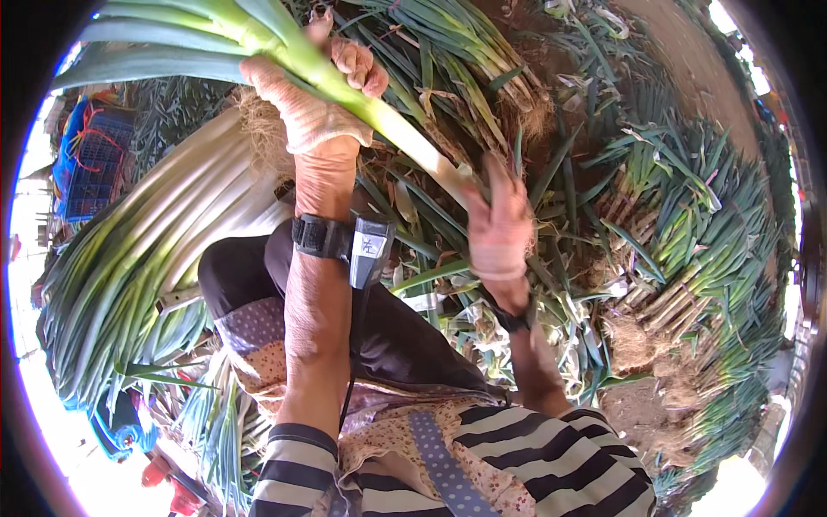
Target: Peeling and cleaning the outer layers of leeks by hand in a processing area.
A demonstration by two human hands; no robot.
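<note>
My left hand, with a pale wrap or glove on it, is closed around the pale green middle of a long leek. The leek slants across the view, its broad green leaves up at the top left and its white end down toward the right. At that white end is my right hand, smeared by motion. Its thumb side overlaps the tip, and its exact grip is hard to make out. Left of my legs lies a heap of cleaned leeks with long white shanks.
Bundles of unpeeled leeks with dry roots lie ahead, and a long row of more leeks runs down the right. Stripped leaves litter the ground by my right forearm. A blue crate stands at the far left.
</note>
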